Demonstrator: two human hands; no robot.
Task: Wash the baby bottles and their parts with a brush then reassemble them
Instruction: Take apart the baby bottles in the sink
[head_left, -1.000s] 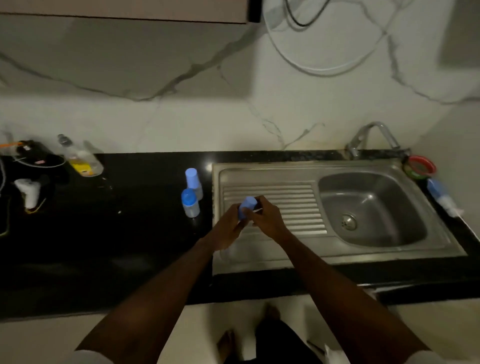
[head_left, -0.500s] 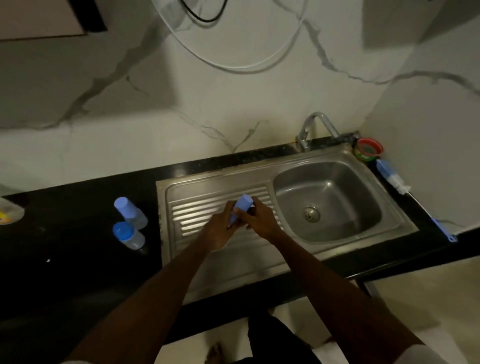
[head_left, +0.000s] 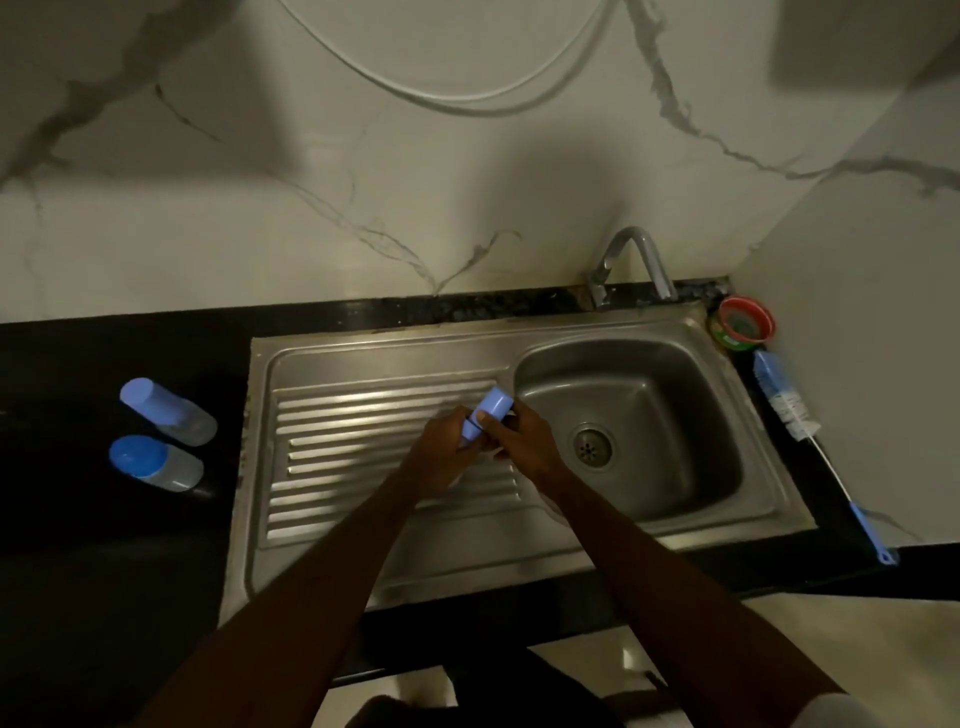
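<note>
Most of the held baby bottle (head_left: 491, 415) is hidden by the fingers; only its blue cap and collar are seen. It is gripped by the left hand (head_left: 447, 457) and the right hand (head_left: 522, 447), both curled round it, over the sink (head_left: 395, 561) drainboard beside the basin. Two capped bottles (head_left: 163, 434) stand left of the sink; the brush (head_left: 789, 408) lies along its right rim.

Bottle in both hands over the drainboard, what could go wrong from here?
1. The left hand and right hand hold the bottle in a fingertip grip; pulling the blue cap could send it into the basin.
2. The brush lies on the far right counter, a reach across the sink.
3. Two capped bottles stand near the drainboard edge; an elbow could topple them.
</note>
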